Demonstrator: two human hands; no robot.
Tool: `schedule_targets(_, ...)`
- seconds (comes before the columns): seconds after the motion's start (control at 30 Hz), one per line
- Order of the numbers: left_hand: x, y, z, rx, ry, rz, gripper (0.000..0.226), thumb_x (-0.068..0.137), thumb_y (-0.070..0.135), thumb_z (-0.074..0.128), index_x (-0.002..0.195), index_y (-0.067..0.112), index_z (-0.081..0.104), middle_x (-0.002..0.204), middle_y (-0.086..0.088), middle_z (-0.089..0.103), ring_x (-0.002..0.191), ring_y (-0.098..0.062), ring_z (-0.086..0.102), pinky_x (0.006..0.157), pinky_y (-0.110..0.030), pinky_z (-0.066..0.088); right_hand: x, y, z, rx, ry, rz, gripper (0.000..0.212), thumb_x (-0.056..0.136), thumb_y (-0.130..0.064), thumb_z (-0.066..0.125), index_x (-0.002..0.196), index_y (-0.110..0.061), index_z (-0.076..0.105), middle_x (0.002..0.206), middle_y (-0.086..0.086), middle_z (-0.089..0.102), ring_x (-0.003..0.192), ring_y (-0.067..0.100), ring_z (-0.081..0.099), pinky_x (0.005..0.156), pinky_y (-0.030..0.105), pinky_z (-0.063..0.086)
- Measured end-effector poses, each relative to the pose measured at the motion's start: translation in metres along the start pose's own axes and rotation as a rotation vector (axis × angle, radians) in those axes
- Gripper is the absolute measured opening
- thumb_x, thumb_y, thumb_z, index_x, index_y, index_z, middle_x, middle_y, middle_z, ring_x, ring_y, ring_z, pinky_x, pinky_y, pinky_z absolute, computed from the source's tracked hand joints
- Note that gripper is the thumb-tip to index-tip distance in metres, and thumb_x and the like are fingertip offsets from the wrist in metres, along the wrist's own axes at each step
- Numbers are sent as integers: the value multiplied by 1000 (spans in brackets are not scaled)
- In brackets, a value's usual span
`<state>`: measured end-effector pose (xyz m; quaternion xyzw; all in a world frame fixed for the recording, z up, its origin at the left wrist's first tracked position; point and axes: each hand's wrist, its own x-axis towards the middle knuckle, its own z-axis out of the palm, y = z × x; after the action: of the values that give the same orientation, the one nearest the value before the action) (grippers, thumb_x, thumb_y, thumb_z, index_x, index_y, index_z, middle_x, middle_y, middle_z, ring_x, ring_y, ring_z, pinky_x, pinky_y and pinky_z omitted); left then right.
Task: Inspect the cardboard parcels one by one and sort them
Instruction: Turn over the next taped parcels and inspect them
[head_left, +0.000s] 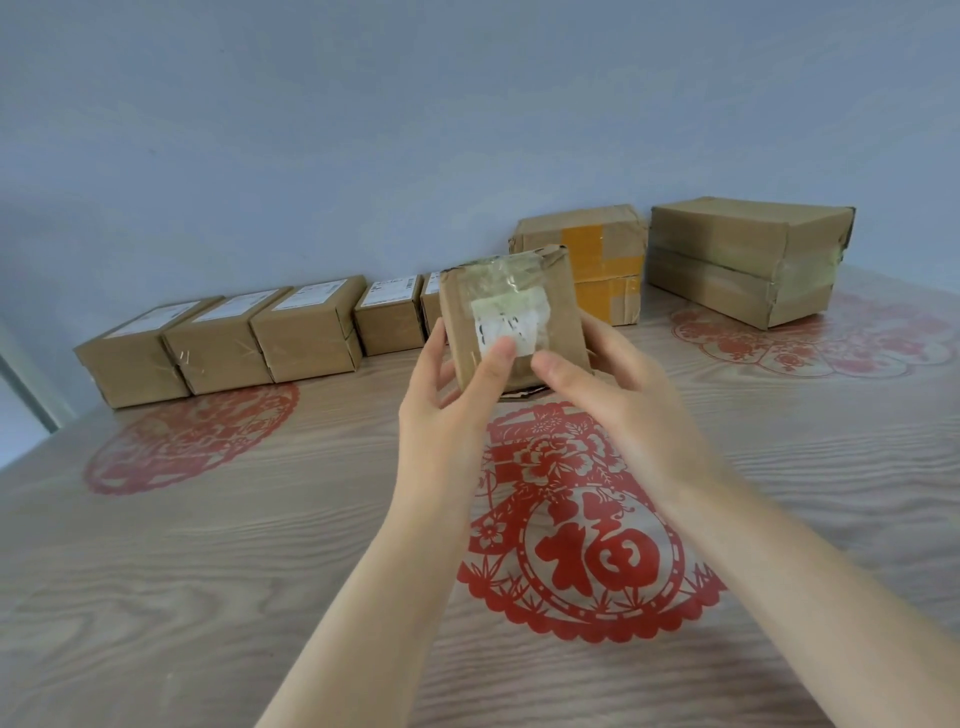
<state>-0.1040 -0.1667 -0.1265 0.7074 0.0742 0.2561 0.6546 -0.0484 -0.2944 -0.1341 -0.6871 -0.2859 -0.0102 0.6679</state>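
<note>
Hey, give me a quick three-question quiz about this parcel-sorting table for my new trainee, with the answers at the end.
1. True or false: the left hand and the right hand grip the same small parcel.
2. The parcel behind it has a wide band of tape in which colour? A orange, B blue, C black.
3. Fill in: the biggest parcel stands at the ____ end of the row along the wall.
Key: 1 true; 2 A; 3 right.
</note>
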Motion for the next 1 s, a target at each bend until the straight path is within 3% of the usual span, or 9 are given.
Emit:
schedule_targets(0.1, 1, 1, -3, -28, -26, 1, 86, 69, 57, 68, 149, 38, 44, 129, 15, 66, 109, 6, 64, 97, -23, 48, 0, -1, 1, -26, 2, -20, 64, 89, -39, 65, 149, -32, 43, 131, -22, 62, 117, -9, 56, 101, 20, 46)
schedule_targets(0.27, 2, -5, -1, 38, -89, 25, 84, 72, 58, 80, 147, 41, 46, 135, 4, 65, 127, -14, 59, 106, -36, 47, 1, -4, -5, 102, 46, -33, 50, 89, -39, 62, 138, -27, 57, 118, -17, 70, 106, -5, 65, 89, 10, 50)
schedule_targets(0.4, 1, 0, -3, -10, -43, 32, 84, 66, 62, 72, 144, 39, 50, 125, 10, 69, 115, -2, 64, 89, -22, 48, 1, -5, -5, 106, -14, -58, 50, 91, -27, 65, 140, -29, 54, 118, -18, 70, 105, -8, 64, 80, 6, 48)
schedule_targets(0.53, 2, 1, -4, 13, -32, 43, 87, 63, 67, 66, 143, 34, 53, 124, 10, 69, 115, -2, 64, 96, -26, 49, 2, -3, -2, 40, 77, -45, 65, 78, -50, 66, 140, -31, 54, 121, -20, 67, 113, -6, 60, 95, 19, 50)
schedule_targets(0.63, 2, -3, -1, 95, -77, 52, 86, 74, 66, 76, 147, 29, 48, 129, 8, 67, 119, -6, 63, 101, -31, 51, 2, -3, -4, 48, 174, -34, 63, 72, -58, 63, 129, -29, 62, 113, -18, 70, 106, -5, 63, 89, 19, 51)
schedule_targets(0.77, 2, -6, 1, 114, -13, 61, 82, 70, 60, 73, 144, 29, 51, 128, 6, 65, 117, -8, 63, 96, -27, 53, 2, -5, -8, 79, 181, -27, 45, 82, -48, 68, 122, -27, 65, 109, -17, 71, 100, -6, 63, 78, 12, 50)
schedule_targets(0.87, 2, -2, 0, 91, 80, 89, 64, 75, 48, 71, 132, 25, 56, 116, 4, 67, 113, -10, 63, 81, -13, 51, 1, -5, -4, 8, 138, -10, 43, 85, -39, 73, 126, -30, 62, 117, -17, 67, 110, -2, 60, 92, 22, 48)
schedule_targets(0.93, 3, -1, -3, 76, 120, 113, 62, 72, 49, 77, 124, 22, 57, 117, 3, 67, 118, -12, 61, 95, -27, 51, 0, -4, -2, -16, 135, -6, 41, 85, -37, 73, 124, -31, 63, 117, -17, 68, 110, -2, 60, 94, 25, 49)
schedule_targets(1.0, 4, -1, -5, 91, 148, 148, 65, 64, 56, 84, 114, 26, 55, 123, 4, 64, 122, -10, 58, 108, -40, 45, 0, -6, -2, -3, 145, 0, 32, 85, -38, 72, 116, -31, 66, 109, -17, 70, 102, -5, 63, 87, 20, 51)
